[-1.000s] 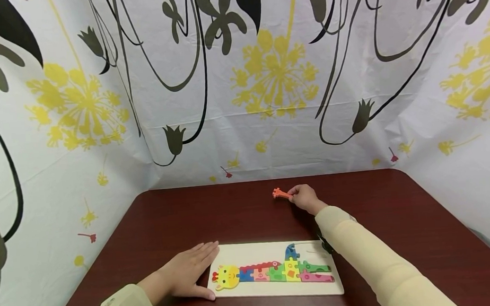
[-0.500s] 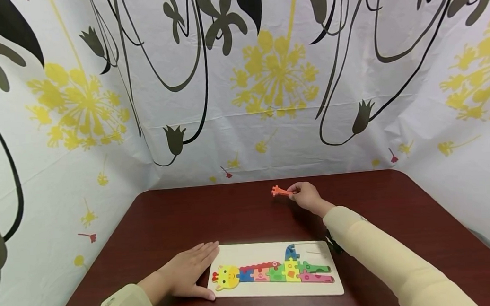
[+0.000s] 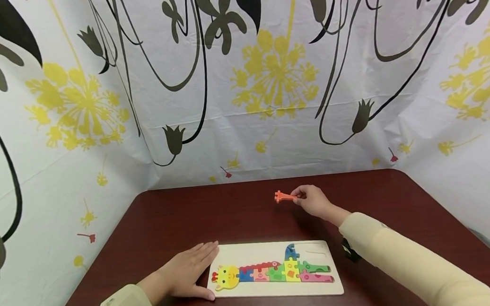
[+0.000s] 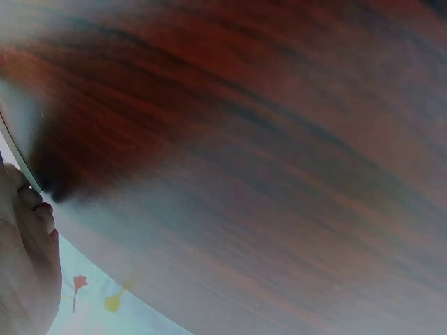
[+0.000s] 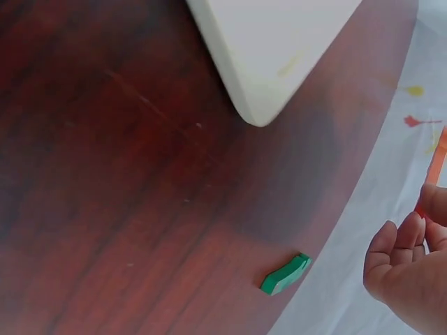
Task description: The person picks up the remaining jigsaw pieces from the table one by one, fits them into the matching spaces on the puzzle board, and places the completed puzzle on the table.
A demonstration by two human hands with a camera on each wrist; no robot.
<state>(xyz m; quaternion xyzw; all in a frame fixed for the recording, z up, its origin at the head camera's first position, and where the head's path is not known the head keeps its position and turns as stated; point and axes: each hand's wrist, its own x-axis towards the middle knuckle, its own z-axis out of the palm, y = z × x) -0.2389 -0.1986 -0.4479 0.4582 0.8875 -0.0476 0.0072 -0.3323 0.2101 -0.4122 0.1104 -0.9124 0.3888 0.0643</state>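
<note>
My right hand (image 3: 314, 201) pinches an orange puzzle piece (image 3: 285, 196) by its narrow end, above the far part of the table. Its knobbed end points left. In the right wrist view, the same orange piece (image 5: 438, 164) shows only partly at the right edge, between thumb and fingers. My left hand (image 3: 192, 272) lies with straight fingers along the left edge of a white puzzle board (image 3: 252, 253), thumb at the near corner. On the board lies a giraffe of coloured interlocking pieces, with a yellow head (image 3: 227, 277). An empty outline shows at its upper right, beside the blue piece (image 3: 292, 252).
A green puzzle piece (image 5: 286, 274) lies on the dark red-brown table (image 3: 215, 212), hidden in the head view. A patterned white cloth (image 3: 244, 148) hangs around the table's back and sides. A dark device (image 3: 350, 251) sits under the right sleeve.
My right hand with the orange piece first drew back slightly, then shifted a little right and nearer. The right forearm has swung right, uncovering the board's far right corner. My left hand stays put.
</note>
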